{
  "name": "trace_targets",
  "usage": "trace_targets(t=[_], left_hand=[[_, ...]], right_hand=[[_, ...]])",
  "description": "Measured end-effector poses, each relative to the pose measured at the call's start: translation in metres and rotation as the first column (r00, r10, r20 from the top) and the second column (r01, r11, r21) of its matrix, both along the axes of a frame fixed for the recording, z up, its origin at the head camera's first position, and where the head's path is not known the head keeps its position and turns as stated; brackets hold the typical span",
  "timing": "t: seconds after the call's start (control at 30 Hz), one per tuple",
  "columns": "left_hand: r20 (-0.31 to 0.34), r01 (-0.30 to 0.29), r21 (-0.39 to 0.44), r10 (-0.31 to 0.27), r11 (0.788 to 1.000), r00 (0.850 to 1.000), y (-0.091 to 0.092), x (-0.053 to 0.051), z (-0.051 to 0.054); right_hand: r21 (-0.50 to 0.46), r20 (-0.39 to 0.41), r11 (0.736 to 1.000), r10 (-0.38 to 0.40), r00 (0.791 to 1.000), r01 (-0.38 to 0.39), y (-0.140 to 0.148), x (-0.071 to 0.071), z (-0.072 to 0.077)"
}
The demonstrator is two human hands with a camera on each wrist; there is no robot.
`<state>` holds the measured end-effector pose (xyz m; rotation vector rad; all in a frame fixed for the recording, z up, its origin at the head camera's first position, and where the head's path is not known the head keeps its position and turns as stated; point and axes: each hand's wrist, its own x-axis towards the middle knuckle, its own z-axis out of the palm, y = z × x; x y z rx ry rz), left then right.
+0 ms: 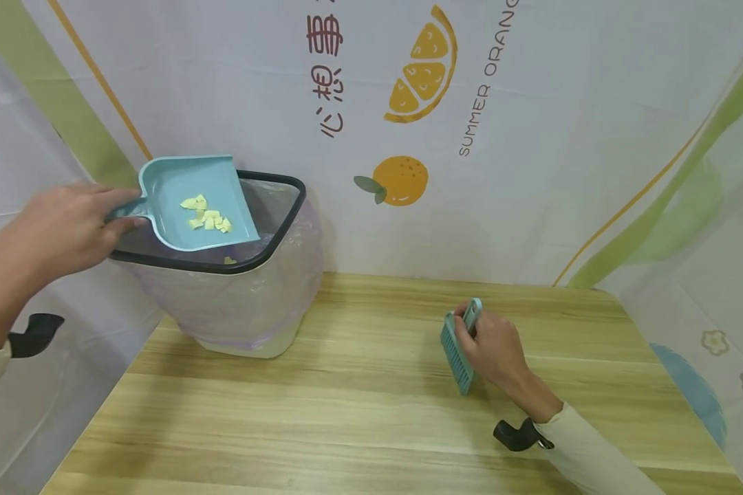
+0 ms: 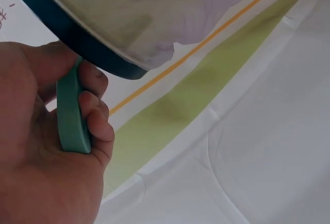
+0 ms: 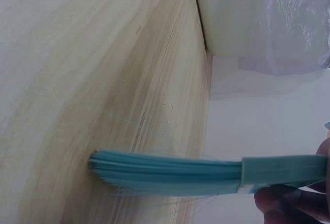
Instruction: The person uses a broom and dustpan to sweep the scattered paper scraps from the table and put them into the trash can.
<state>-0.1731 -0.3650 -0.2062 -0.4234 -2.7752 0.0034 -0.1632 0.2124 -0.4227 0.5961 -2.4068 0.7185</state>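
Note:
My left hand [image 1: 77,223] grips the handle of a light blue dustpan [image 1: 201,182], which is over the open top of a trash bin [image 1: 248,302]. Several small yellow scraps [image 1: 210,220] lie in the pan. In the left wrist view the fingers curl round the green-blue handle [image 2: 72,115] beside the bin's dark rim [image 2: 98,53]. On the right, my right hand [image 1: 495,347] holds a matching small hand brush [image 1: 458,354] by its handle, low over the wooden table. Its blue bristles [image 3: 165,172] show in the right wrist view.
The bin has a black rim [image 1: 285,240] and a translucent purple bag liner; a yellow scrap [image 1: 230,260] shows inside it. It stands at the back left of the wooden table [image 1: 359,399]. A white printed cloth [image 1: 520,206] hangs behind the table.

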Motion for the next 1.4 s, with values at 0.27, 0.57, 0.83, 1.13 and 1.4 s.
trace_targets(t=[0.27, 0.57, 0.83, 1.13, 1.4], left_hand=[[-0.058, 0.045, 0.010, -0.044, 0.999, 0.997, 0.001, 0.000, -0.001], [-0.286, 0.217, -0.008, -0.210, 0.976, 0.935, 0.004, -0.001, -0.005], [-0.379, 0.285, -0.045, -0.280, 0.958, 0.882, 0.005, -0.002, -0.004], [-0.413, 0.265, -0.049, -0.261, 0.963, 0.872, 0.009, 0.001, -0.002], [-0.466, 0.300, -0.068, -0.296, 0.951, 0.834, 0.012, 0.002, 0.000]], right_hand=[[-0.001, 0.006, 1.000, 0.006, 1.000, -0.006, -0.001, -0.001, 0.001], [-0.004, 0.028, 1.000, 0.002, 1.000, -0.002, -0.001, 0.000, 0.002], [-0.007, 0.019, 1.000, 0.003, 1.000, -0.003, -0.002, 0.001, 0.003], [-0.009, -0.001, 1.000, 0.004, 1.000, -0.004, -0.002, 0.001, 0.003], [-0.016, -0.011, 1.000, 0.008, 1.000, -0.008, -0.001, 0.001, 0.003]])
